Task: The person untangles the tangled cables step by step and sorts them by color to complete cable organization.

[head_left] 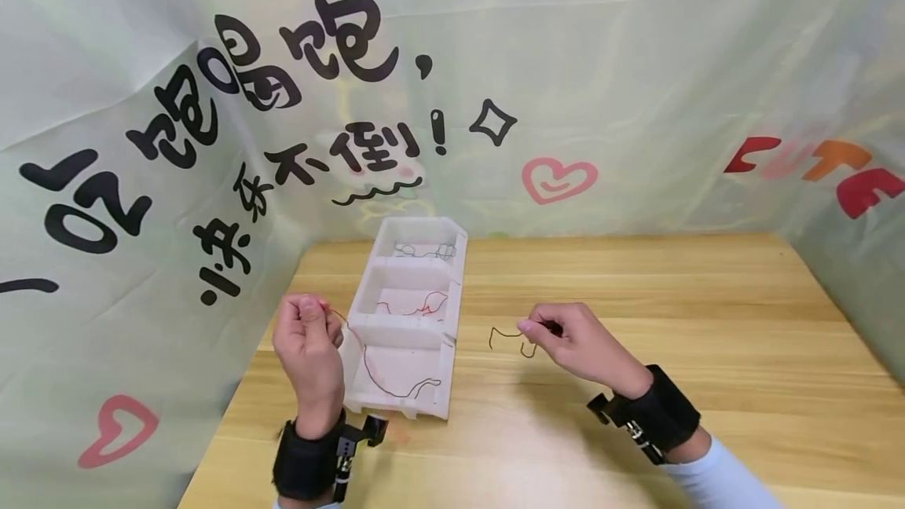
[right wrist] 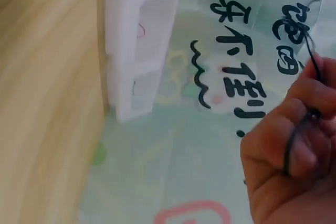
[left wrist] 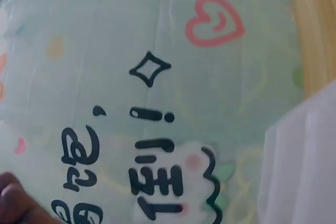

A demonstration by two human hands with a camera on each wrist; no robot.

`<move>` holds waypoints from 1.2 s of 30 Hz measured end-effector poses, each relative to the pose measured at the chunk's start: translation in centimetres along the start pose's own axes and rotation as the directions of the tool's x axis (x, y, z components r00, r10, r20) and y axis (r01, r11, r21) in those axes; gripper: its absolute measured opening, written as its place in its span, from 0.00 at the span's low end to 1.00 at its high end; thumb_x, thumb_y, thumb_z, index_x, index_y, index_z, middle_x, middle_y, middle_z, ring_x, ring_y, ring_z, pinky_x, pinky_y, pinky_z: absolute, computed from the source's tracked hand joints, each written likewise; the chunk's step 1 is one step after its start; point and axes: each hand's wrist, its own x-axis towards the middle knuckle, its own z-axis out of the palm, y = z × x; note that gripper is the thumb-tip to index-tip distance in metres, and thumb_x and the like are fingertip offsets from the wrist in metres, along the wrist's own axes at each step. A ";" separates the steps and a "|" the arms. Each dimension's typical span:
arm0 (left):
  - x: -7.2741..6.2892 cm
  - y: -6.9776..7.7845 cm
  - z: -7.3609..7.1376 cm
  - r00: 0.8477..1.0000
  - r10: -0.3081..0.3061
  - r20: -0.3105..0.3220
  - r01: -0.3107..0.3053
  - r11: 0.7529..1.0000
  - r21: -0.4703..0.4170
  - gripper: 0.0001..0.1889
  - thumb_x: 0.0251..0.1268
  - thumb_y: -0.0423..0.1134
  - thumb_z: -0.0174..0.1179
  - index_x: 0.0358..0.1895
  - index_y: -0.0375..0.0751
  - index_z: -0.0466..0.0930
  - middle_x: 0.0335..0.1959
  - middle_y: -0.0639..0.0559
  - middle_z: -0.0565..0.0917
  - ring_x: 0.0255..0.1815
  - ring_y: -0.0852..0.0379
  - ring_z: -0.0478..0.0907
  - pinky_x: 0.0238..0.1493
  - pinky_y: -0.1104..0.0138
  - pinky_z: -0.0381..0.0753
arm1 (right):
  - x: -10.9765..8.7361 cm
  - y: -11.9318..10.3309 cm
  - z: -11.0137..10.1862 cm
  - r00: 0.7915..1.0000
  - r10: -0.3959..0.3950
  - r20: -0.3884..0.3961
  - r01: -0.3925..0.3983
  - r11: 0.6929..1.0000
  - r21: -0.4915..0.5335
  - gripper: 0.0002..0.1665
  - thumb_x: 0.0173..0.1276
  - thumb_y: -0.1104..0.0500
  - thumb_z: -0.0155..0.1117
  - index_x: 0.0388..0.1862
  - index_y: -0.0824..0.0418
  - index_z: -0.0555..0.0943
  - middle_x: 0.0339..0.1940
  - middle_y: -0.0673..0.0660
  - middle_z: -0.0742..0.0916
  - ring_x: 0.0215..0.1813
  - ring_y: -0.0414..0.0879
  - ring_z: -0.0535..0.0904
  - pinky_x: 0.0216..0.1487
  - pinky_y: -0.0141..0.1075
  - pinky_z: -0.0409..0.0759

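My left hand [head_left: 309,348] is raised beside the left edge of a white bin unit [head_left: 452,336] with three compartments. Its thumb and fingers pinch a thin wire-like strand [head_left: 364,353], reddish near the fingers and darker lower down. That strand curves over the front compartment; whether its end touches the bottom I cannot tell. Right of the bins, my right hand [head_left: 587,344] pinches a thin black wire-like strand [head_left: 492,338], whose bent ends stick out to the left. In the right wrist view the black strand [right wrist: 287,150] loops between the fingers. Only part of the left hand [left wrist: 18,203] shows in the left wrist view.
A red strand [head_left: 406,313] lies in the middle compartment and a tangled grey-dark strand [head_left: 424,253] in the rear one. The wooden table [head_left: 672,297] reaches back to a printed cloth wall [head_left: 636,100], with similar cloth at left and right.
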 end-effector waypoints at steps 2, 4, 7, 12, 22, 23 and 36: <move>0.1 0.4 -0.5 0.997 -0.039 0.066 0.045 0.995 -0.090 0.15 0.83 0.36 0.46 0.33 0.29 0.67 0.15 0.53 0.60 0.13 0.62 0.54 0.15 0.70 0.50 | 0.4 0.4 0.6 1.000 0.002 -0.014 -0.002 0.999 0.040 0.16 0.76 0.58 0.63 0.25 0.47 0.78 0.17 0.41 0.68 0.20 0.34 0.60 0.24 0.30 0.62; -0.1 0.5 -0.7 0.986 -0.076 0.149 0.095 0.988 -0.124 0.15 0.83 0.35 0.45 0.35 0.27 0.67 0.15 0.51 0.60 0.14 0.59 0.54 0.15 0.68 0.49 | 1.2 0.5 1.5 1.000 -0.019 -0.018 0.020 0.997 0.076 0.13 0.76 0.59 0.63 0.28 0.48 0.81 0.20 0.42 0.73 0.22 0.36 0.65 0.27 0.31 0.66; -0.5 0.6 -0.7 0.969 -0.141 0.201 0.169 0.977 -0.130 0.14 0.83 0.37 0.46 0.37 0.29 0.69 0.16 0.50 0.63 0.15 0.58 0.56 0.14 0.67 0.51 | 2.8 0.2 3.0 0.998 -0.057 -0.030 0.060 0.993 0.103 0.11 0.75 0.59 0.65 0.30 0.50 0.84 0.25 0.45 0.80 0.28 0.41 0.73 0.32 0.33 0.74; -0.8 0.7 -0.6 0.954 -0.210 0.216 0.240 0.963 -0.122 0.17 0.83 0.42 0.46 0.40 0.27 0.69 0.15 0.50 0.69 0.13 0.59 0.61 0.13 0.67 0.55 | 5.2 -0.4 5.8 0.996 -0.092 -0.020 0.094 0.986 0.141 0.07 0.72 0.59 0.68 0.33 0.53 0.88 0.29 0.46 0.86 0.32 0.42 0.78 0.35 0.37 0.79; -1.0 1.0 -0.7 0.943 -0.212 0.258 0.247 0.962 -0.113 0.15 0.84 0.43 0.43 0.40 0.33 0.68 0.12 0.49 0.70 0.10 0.58 0.62 0.08 0.64 0.55 | 7.9 -1.4 12.1 0.994 -0.078 0.082 0.065 0.985 0.158 0.07 0.71 0.58 0.70 0.31 0.56 0.88 0.23 0.46 0.84 0.23 0.35 0.75 0.26 0.29 0.74; -1.0 1.0 -0.7 0.942 -0.208 0.263 0.245 0.963 -0.116 0.15 0.85 0.42 0.43 0.40 0.33 0.68 0.12 0.49 0.70 0.10 0.58 0.62 0.08 0.63 0.55 | 8.1 -1.5 12.6 0.994 -0.067 0.089 0.053 0.986 0.159 0.08 0.71 0.58 0.70 0.30 0.56 0.87 0.22 0.45 0.83 0.22 0.34 0.75 0.25 0.29 0.73; -1.2 0.6 -1.1 0.931 -0.218 0.295 0.254 0.963 -0.090 0.16 0.85 0.42 0.42 0.39 0.31 0.67 0.12 0.49 0.69 0.11 0.59 0.62 0.08 0.63 0.55 | 8.2 -1.8 14.4 0.970 -0.102 0.222 0.084 0.992 0.091 0.20 0.79 0.52 0.58 0.26 0.57 0.82 0.18 0.39 0.71 0.23 0.32 0.67 0.28 0.26 0.64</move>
